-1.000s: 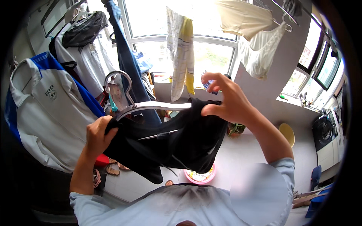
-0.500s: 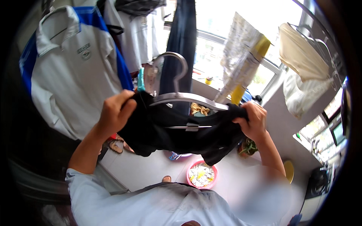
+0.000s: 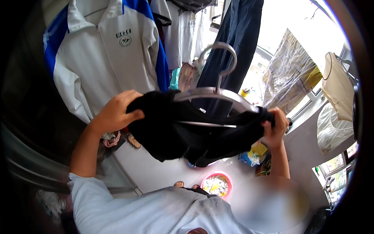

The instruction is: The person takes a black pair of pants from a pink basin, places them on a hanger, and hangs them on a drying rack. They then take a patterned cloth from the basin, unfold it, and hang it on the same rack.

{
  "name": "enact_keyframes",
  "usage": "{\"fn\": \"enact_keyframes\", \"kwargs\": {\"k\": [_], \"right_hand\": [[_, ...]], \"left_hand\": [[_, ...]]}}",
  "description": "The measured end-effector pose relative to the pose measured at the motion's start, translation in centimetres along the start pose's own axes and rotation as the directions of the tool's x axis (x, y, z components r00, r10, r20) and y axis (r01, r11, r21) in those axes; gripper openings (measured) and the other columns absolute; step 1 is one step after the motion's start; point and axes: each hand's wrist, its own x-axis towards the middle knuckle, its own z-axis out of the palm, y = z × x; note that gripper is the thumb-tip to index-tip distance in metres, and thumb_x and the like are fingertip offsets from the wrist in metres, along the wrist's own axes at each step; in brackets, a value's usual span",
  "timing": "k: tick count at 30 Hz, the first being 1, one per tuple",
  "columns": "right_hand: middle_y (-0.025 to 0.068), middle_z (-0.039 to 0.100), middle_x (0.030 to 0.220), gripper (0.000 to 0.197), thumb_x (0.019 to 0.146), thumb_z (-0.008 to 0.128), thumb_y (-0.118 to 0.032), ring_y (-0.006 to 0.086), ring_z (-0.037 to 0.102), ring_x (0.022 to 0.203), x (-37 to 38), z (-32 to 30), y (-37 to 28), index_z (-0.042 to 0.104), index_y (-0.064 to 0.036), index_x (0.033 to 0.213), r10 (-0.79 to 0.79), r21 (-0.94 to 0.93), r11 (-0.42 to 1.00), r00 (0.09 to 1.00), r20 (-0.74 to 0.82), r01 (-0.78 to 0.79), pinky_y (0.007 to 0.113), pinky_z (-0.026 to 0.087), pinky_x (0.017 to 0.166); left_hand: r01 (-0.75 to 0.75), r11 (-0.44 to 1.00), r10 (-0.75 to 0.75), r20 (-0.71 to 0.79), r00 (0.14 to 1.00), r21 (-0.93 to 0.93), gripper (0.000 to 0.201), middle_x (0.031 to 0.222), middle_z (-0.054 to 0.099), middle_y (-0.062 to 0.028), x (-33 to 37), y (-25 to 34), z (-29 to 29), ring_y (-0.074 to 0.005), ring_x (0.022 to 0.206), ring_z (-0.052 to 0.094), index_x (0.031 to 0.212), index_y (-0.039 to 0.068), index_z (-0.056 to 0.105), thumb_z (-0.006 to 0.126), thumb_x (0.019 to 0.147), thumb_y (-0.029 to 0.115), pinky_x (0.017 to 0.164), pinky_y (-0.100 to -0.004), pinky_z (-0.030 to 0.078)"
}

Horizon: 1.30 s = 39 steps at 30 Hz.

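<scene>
A black garment [image 3: 163, 128] hangs on a silvery hanger [image 3: 212, 93] held out in front of me. The hanger's hook points up, and its thin lower bar crosses the neck opening. My left hand [image 3: 119, 111] grips the garment at its left shoulder, thumb over the cloth. At the opposite shoulder, the fingers of my right hand [image 3: 276, 126] are closed round the black cloth near the hanger's end. The garment's lower part is bunched and slightly blurred.
A white and blue jacket [image 3: 109, 58] hangs at left. Dark trousers [image 3: 237, 43], a patterned cloth [image 3: 290, 74] and a cream garment [image 3: 338, 87] hang by the window. On the floor stand a pink basin [image 3: 230, 183] and a blue and yellow bag [image 3: 253, 155].
My view has swung to the left, so the jacket and trousers sit farther right. Both hands keep their hold on the garment, which now tilts down more to the right.
</scene>
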Motion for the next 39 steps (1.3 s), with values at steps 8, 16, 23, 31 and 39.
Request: {"fn": "enact_keyframes", "kwargs": {"k": [8,16,23,31,39], "right_hand": [[0.0074,0.048,0.062,0.044,0.076,0.073,-0.041,0.0215,0.052,0.055,7.6,-1.1,1.8,0.058,-0.0002,0.079,-0.209,0.171,0.963,0.978,-0.019,0.209,0.031,0.041,0.053],[0.0142,0.057,0.084,0.032,0.083,0.066,-0.03,0.0322,0.057,0.081,12.0,0.6,-0.8,0.057,-0.0014,0.094,-0.045,0.14,0.99,0.966,0.256,0.009,0.037,0.045,0.074],[0.0171,0.063,0.09,0.031,0.091,0.056,-0.031,0.0341,0.061,0.083,13.5,4.2,-0.4,0.056,-0.0043,0.106,-0.09,0.394,0.919,0.989,0.121,0.036,0.036,0.047,0.075],[0.0167,0.061,0.093,0.017,0.088,0.058,-0.015,0.0377,0.058,0.088,13.8,7.3,-1.5,0.059,-0.002,0.1,-0.199,0.207,0.949,0.961,-0.194,0.239,0.04,0.047,0.075],[0.0165,0.056,0.085,0.014,0.084,0.058,-0.009,0.0363,0.054,0.081,15.9,9.1,-2.1,0.056,0.0005,0.095,-0.211,0.313,0.91,0.953,-0.215,0.272,0.041,0.043,0.072]], "left_hand": [[0.125,0.957,0.033,-0.528,0.849,0.262,0.039,0.071,0.057,-0.0169,-2.2,4.1,-2.0,-0.0354,0.066,0.059,0.085,-0.002,0.054,0.071,0.08,0.033,0.061,-0.0384,0.045],[0.254,0.93,-0.055,-0.581,0.812,0.267,0.045,0.069,0.058,-0.0154,-3.6,4.1,-3.2,-0.0238,0.065,0.06,0.089,-0.004,0.056,0.061,0.089,0.041,0.06,-0.0334,0.045],[0.449,0.887,-0.324,-0.548,0.771,0.106,0.045,0.08,0.064,-0.0111,-3.9,5.3,-6.3,-0.016,0.082,0.064,0.103,-0.003,0.056,0.065,0.087,0.037,0.074,-0.0286,0.049],[0.558,0.726,-0.147,-0.702,0.696,0.401,0.047,0.094,0.056,-0.0173,-4.6,3.9,-4.8,-0.0345,0.089,0.058,0.103,-0.002,0.053,0.073,0.08,0.034,0.076,-0.0393,0.046],[0.562,0.826,-0.543,-0.327,0.774,-0.042,0.049,0.102,0.046,-0.0073,-7.2,8.6,-9.3,-0.0148,0.103,0.048,0.128,0.0,0.053,0.063,0.089,0.029,0.092,-0.0282,0.037]]}}
